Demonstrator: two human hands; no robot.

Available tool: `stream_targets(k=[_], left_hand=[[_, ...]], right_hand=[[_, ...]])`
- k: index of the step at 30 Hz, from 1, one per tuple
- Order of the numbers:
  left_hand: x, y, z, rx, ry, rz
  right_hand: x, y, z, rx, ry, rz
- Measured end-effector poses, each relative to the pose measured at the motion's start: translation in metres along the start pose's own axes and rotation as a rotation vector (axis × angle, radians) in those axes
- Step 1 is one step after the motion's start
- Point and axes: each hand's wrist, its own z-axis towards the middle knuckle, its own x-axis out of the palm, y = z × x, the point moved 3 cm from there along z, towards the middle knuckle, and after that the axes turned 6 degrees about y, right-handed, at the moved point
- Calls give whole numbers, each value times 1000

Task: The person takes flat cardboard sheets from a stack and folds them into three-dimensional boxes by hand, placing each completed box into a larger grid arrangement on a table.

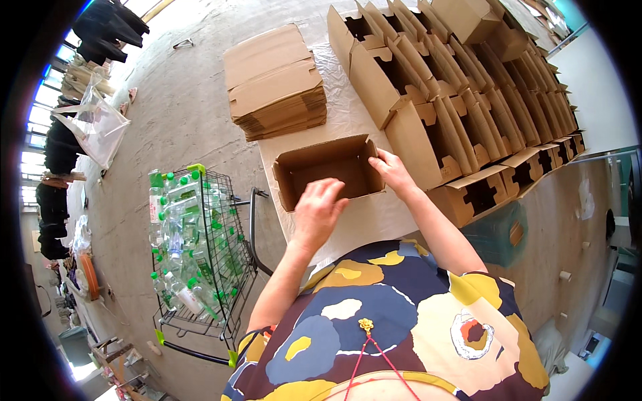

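Note:
An open-topped brown cardboard box (328, 195) sits on the near part of a table with a whitish cover (354, 224). My right hand (394, 172) grips the box's right end wall near its top edge. Over the near wall reaches my left hand (318, 210), its fingers stretched across the opening and slightly apart, holding nothing that I can see. That hand covers part of the near wall and the inside. Just beyond the box lies a stack of flat folded cardboard (274, 73).
Rows of set-up cardboard boxes (461, 100) fill the table's right side. A black wire cart (227, 254) full of clear plastic bottles (187, 220) with green caps stands left of the table. Below the rows, at right, is a bluish-green container (495, 237). White plastic bag (93, 123) is far left.

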Motion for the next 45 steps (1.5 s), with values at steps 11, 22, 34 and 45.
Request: stream_targets(k=[11, 22, 34, 45], left_hand=[[29, 8, 3, -23, 216, 304], [53, 59, 40, -80, 208, 354], [77, 58, 30, 20, -106, 342], [102, 28, 11, 16, 347, 366]], right_hand=[[-2, 2, -5, 24, -71, -79], [-1, 1, -2, 24, -93, -104], [-1, -14, 7, -71, -163, -244], [1, 22, 13, -351, -100, -399]])
